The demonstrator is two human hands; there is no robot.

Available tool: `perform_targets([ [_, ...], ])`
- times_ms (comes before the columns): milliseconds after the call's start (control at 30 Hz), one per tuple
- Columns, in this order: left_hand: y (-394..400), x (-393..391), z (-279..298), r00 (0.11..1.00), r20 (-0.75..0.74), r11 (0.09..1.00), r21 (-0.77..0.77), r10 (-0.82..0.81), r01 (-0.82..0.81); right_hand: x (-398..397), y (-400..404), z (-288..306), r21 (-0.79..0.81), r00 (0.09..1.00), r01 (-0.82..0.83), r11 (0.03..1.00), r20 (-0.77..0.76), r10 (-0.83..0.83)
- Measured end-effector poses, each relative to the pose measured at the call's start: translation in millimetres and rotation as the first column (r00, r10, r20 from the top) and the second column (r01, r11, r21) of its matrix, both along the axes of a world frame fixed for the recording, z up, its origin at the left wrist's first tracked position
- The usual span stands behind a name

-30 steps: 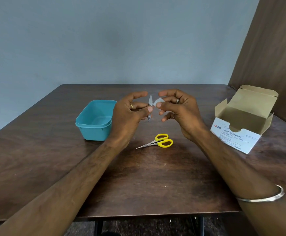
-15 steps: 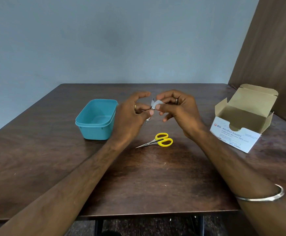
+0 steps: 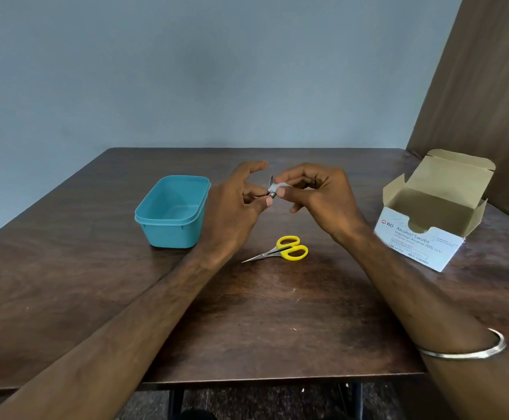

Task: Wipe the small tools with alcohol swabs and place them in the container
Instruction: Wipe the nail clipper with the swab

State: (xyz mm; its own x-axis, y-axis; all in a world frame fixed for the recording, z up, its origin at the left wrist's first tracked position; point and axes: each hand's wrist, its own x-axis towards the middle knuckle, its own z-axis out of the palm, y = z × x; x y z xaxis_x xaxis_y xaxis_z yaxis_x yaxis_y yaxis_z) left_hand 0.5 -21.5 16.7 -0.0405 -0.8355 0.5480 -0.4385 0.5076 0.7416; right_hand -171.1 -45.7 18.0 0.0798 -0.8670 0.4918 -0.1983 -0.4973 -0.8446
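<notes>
Above the middle of the table my left hand (image 3: 235, 207) pinches a small metal tool (image 3: 271, 189), its thin tip pointing up; most of it is hidden by my fingers. My right hand (image 3: 317, 195) pinches a white alcohol swab (image 3: 277, 185) and presses it against that tool. Small scissors with yellow handles (image 3: 289, 252) lie on the table below my hands, blades pointing left. The teal plastic container (image 3: 171, 212) stands open to the left of my left hand, with nothing seen inside.
An open cardboard box of alcohol swabs (image 3: 429, 219) stands at the right side of the dark wooden table (image 3: 262, 322). A brown panel rises behind it at the far right. The table's front edge runs below my forearms.
The swab in my right hand has slid along the small tool, and both hands have shifted slightly. The scissors, container and box have not moved.
</notes>
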Motion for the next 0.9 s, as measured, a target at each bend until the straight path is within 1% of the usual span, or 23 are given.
perform_targets([
  [367, -0.3, -0.6, -1.6, 1.000, 0.016, 1.000, -0.006, -0.014, 0.014, -1.0, -1.9, -2.8, 0.007, 1.000, -0.004, 1.000, -0.023, 0.004],
  [600, -2.5, -0.1, -2.2, 1.000, 0.001, 1.000, -0.019, -0.022, 0.022, 0.9, -2.2, -1.7, 0.014, 1.000, -0.019, 1.000, 0.024, 0.019],
  [900, -1.1, -0.6, -2.1, 1.000, 0.004, 1.000, -0.023, -0.015, 0.016, 0.1, -0.6, 0.3, 0.008, 0.999, -0.028, 1.000, 0.020, 0.028],
])
